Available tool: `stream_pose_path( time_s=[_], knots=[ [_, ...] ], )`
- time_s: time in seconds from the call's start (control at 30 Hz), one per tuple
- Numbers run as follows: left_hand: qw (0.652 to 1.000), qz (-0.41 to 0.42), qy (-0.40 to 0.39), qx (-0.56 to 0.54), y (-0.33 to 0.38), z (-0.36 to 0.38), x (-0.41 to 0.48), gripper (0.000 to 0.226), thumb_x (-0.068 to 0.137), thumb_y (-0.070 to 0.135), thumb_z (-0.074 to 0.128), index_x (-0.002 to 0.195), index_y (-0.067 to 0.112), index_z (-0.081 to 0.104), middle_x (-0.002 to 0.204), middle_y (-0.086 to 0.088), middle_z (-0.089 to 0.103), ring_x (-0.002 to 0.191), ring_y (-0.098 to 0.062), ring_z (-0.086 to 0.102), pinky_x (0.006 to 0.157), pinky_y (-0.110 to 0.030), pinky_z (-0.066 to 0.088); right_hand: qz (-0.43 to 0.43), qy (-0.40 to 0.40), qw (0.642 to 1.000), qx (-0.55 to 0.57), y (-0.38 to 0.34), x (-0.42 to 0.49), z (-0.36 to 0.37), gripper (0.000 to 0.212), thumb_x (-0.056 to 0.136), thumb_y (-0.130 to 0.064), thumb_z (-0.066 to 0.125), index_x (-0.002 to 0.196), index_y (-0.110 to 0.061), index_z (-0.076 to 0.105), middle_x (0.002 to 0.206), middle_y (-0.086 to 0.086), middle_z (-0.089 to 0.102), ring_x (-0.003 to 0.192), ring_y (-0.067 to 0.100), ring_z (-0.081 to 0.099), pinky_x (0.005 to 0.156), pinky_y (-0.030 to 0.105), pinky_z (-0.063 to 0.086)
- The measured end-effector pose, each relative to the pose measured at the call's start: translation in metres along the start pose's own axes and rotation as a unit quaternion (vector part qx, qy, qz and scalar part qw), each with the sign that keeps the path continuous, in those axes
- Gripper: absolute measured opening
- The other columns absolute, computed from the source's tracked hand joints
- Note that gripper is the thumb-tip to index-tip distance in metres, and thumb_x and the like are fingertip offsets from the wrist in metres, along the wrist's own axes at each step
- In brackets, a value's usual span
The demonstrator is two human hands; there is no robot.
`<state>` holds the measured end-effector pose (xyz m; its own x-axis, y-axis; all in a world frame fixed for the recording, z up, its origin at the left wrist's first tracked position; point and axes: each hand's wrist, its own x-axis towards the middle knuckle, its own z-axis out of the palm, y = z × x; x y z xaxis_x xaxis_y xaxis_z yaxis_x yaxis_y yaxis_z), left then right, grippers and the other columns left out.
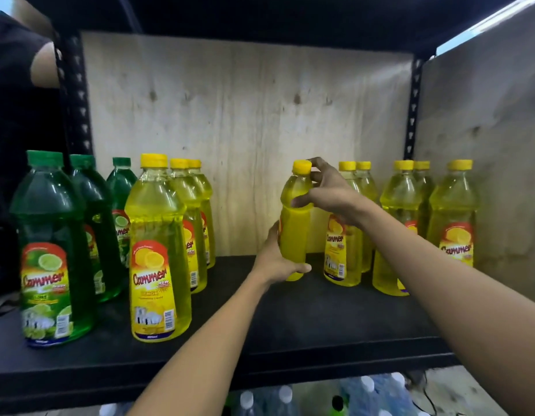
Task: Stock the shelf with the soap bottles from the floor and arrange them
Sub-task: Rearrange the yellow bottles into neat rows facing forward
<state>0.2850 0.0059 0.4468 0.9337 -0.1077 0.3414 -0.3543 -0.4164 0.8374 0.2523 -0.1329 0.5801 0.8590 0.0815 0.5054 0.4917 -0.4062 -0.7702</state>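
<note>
A yellow soap bottle point(294, 235) with a yellow cap stands upright near the middle back of the black shelf point(290, 325), its label turned away. My left hand point(275, 259) grips its lower body. My right hand point(326, 190) holds its shoulder and neck just below the cap. A row of yellow bottles point(156, 250) stands to the left, and more yellow bottles point(401, 223) stand to the right. Three green soap bottles point(53, 250) line the far left.
A plywood back panel point(245, 115) closes the shelf, with black metal uprights point(72, 94) at both sides and a grey wall point(485, 130) on the right. Another person in dark clothing point(14, 85) stands at the left. Capped water bottles point(365, 394) sit below.
</note>
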Motion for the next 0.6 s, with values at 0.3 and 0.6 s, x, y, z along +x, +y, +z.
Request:
stream_pose_path(
  time_s=[0.3, 0.6],
  knots=[
    [0.985, 0.040, 0.156, 0.057, -0.012, -0.005, 0.004, 0.110, 0.053, 0.045, 0.094, 0.142, 0.033, 0.030, 0.133, 0.000, 0.054, 0.123, -0.023, 0.053, 0.101, -0.043, 0.049, 0.019, -0.031, 0.999, -0.002, 0.004, 0.013, 0.028, 0.079, 0.067, -0.018, 0.091, 0.132, -0.028, 0.047, 0.116, 0.000, 0.062, 0.106, 0.022, 0.060, 0.084, 0.036, 0.055],
    [0.957, -0.097, 0.262, 0.081, -0.019, 0.002, 0.052, 0.108, 0.056, 0.050, 0.091, 0.142, 0.030, 0.029, 0.137, -0.010, 0.039, 0.130, -0.036, 0.039, 0.099, -0.051, 0.042, 0.032, -0.040, 0.998, 0.039, 0.018, 0.074, 0.073, 0.086, 0.069, 0.002, 0.086, 0.143, -0.017, 0.045, 0.125, 0.013, 0.060, 0.116, 0.034, 0.060, 0.097, 0.049, 0.053]
  ],
)
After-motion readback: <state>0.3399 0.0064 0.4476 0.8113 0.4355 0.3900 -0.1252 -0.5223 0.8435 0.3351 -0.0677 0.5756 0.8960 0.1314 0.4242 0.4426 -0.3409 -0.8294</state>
